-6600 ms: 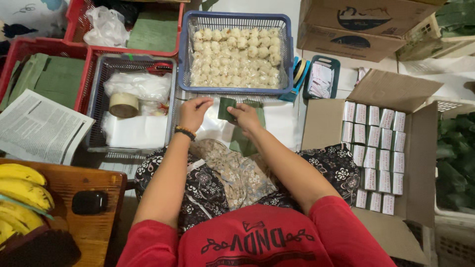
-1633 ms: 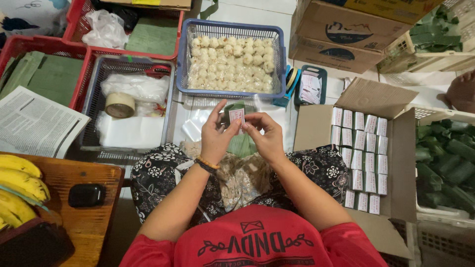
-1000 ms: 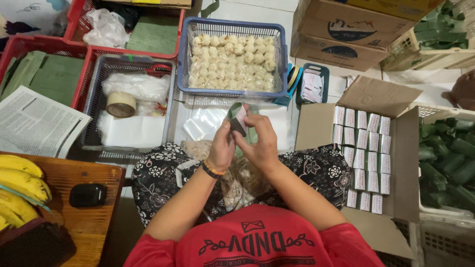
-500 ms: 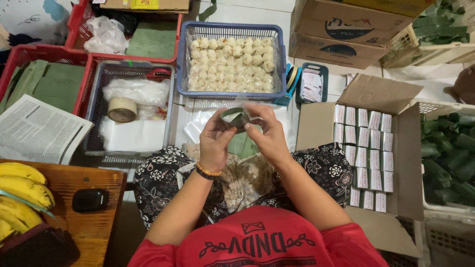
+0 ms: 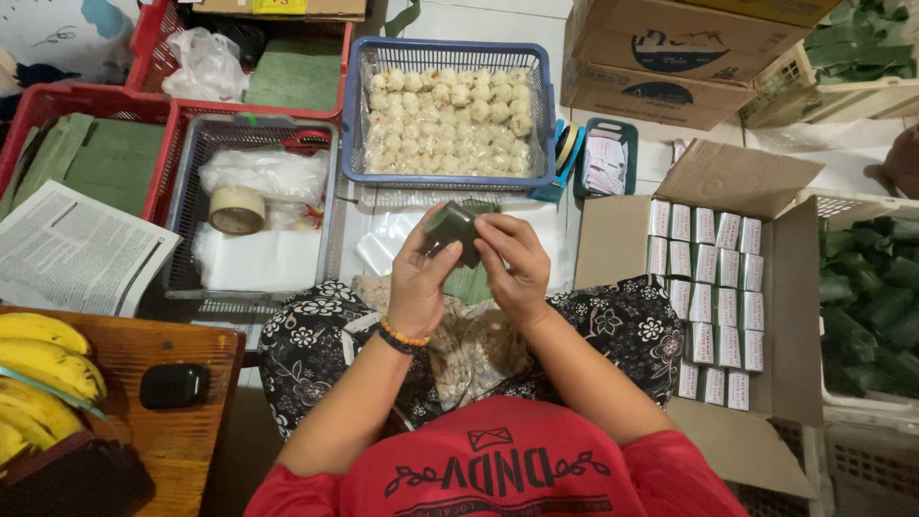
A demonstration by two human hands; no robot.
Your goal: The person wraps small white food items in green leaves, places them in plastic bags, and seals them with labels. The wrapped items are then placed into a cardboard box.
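Note:
My left hand (image 5: 418, 278) and my right hand (image 5: 515, 266) are raised over my lap, both closed around a small green leaf-wrapped parcel (image 5: 452, 228) between the fingertips. A beaded bracelet sits on my left wrist. Below the hands more green leaf pieces (image 5: 469, 283) lie on clear plastic. Straight ahead stands a blue basket (image 5: 452, 181) filled with several pale round dumplings (image 5: 448, 123).
An open cardboard box (image 5: 742, 182) on the right holds rows of small white-and-green cartons (image 5: 706, 297). To the left stand a grey basket (image 5: 182, 230) with a tape roll (image 5: 236, 209) and plastic bags, red crates of green leaves (image 5: 91, 158), a newspaper (image 5: 72, 251), bananas (image 5: 38, 359). Green leaves (image 5: 866, 306) fill the far right.
My hands lifted from the plastic sheet by the blue basket up over my lap with a leaf and filling. Over the last second they have folded and turned it into a closed parcel.

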